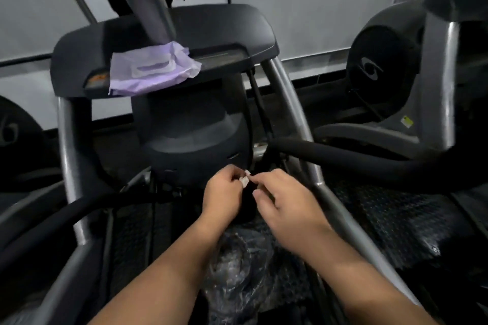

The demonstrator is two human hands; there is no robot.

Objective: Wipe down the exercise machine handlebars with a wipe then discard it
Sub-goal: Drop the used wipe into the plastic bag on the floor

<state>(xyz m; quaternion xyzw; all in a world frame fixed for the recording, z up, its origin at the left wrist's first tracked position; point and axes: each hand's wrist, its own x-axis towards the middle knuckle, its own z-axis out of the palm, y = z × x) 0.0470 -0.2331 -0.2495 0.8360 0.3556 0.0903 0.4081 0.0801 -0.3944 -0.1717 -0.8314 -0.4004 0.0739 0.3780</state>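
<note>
Head view: below the lilac plastic wipe packet (pixel 151 68) on the dark console, the left hand (pixel 224 195) and right hand (pixel 285 206) both pinch a small crumpled white wipe (pixel 245 180). A clear plastic bag (pixel 237 266) lies beneath the hands. Wiping looks finished; I judge only discarding remains.

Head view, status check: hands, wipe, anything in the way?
Left hand and right hand both pinch a small white wipe, low between the handlebars. Purple wipe pack on the console. Clear plastic bag below the wrists.

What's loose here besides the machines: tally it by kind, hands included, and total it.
Hands: 2, left and right
White wipe: 1
Purple wipe pack: 1
Clear plastic bag: 1
Total: 5
</note>
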